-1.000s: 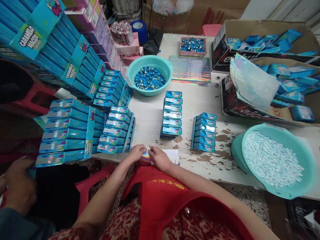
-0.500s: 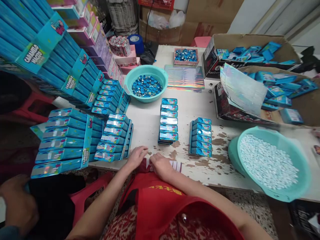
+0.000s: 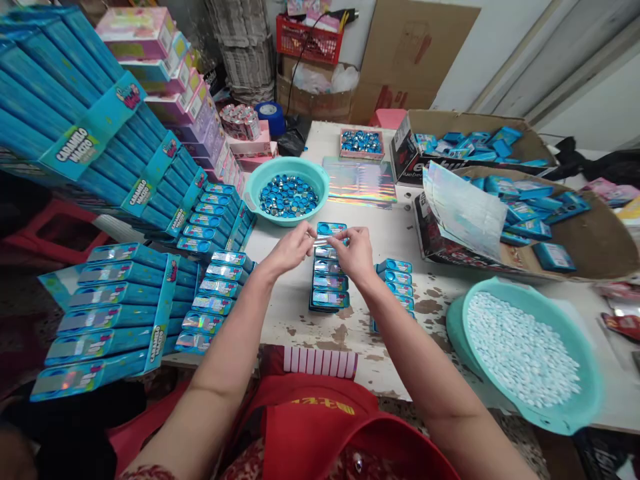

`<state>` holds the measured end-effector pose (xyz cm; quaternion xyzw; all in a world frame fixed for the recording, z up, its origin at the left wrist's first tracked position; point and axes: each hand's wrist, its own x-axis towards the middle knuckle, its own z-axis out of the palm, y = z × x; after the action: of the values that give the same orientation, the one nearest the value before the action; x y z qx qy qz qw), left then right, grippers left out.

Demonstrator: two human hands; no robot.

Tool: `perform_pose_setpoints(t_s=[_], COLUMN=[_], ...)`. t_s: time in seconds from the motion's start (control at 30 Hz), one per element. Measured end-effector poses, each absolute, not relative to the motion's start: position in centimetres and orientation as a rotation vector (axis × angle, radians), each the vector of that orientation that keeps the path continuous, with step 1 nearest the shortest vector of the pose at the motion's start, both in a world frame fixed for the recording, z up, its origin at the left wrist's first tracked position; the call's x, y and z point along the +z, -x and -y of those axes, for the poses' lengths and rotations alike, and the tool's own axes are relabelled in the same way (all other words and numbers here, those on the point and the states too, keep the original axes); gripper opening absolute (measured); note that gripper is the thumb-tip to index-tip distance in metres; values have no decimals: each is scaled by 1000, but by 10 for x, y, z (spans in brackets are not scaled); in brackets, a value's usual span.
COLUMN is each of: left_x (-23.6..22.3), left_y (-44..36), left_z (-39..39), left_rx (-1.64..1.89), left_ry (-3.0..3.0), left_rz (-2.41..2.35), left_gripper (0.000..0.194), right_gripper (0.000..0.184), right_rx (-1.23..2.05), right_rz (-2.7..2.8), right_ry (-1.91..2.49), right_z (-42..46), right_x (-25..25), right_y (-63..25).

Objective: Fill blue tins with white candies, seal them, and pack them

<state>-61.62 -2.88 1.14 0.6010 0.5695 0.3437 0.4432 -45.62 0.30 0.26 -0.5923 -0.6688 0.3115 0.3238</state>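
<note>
Over the middle row of slim blue boxes (image 3: 330, 283), my left hand (image 3: 291, 252) and my right hand (image 3: 357, 253) face each other. Fingertips of both hands pinch the ends of a thin, pale sticker-like strip (image 3: 323, 242). It spans the top of a box near the row's far end; whether it touches the box I cannot tell. A sheet with several white strips (image 3: 320, 362) lies at the table's front edge, by the red apron. Partly behind my right forearm stands another row of blue boxes (image 3: 397, 277).
A turquoise basin of blue caps (image 3: 287, 217) stands beyond my left hand. Boxed blue packs (image 3: 127, 307) crowd the left. At right are a basin of white pieces (image 3: 525, 353) and cartons of blue packs (image 3: 465, 263). Shiny sheets (image 3: 357, 181) lie at the back.
Both hands have moved forward from the sheet at the table's front edge to the middle row of boxes. The pale strip now shows between them, and the white-striped sheet is uncovered.
</note>
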Motion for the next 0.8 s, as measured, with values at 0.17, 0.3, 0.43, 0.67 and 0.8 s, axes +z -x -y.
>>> perform_pose_setpoints(t_s=[0.17,0.3,0.43,0.67,0.8], left_x=[-4,-19,-37,-66,-67], left_y=[629,629,625,599,579], left_z=[-38,-54,-50,-25,-4], left_rx=[698,677,716,1183,1309], left_ry=[-1569,-1442,-1211,-919,-718], left_rz=[-1437,-1392,-1424,-1543,-1203], left_gripper=[11,12,17,41,61], right_gripper=[13,11,47,61,59], right_rx=[814,938,987,1246,1548], right_rz=[1607,1531,1361,1303,1202], right_ry=[1719,1706,1833,1641,1469], right_z=[-58,-72,-75,-75,-71], right_x=[-24,-44,-46,-46,-56], right_y=[472,476,470,469,457])
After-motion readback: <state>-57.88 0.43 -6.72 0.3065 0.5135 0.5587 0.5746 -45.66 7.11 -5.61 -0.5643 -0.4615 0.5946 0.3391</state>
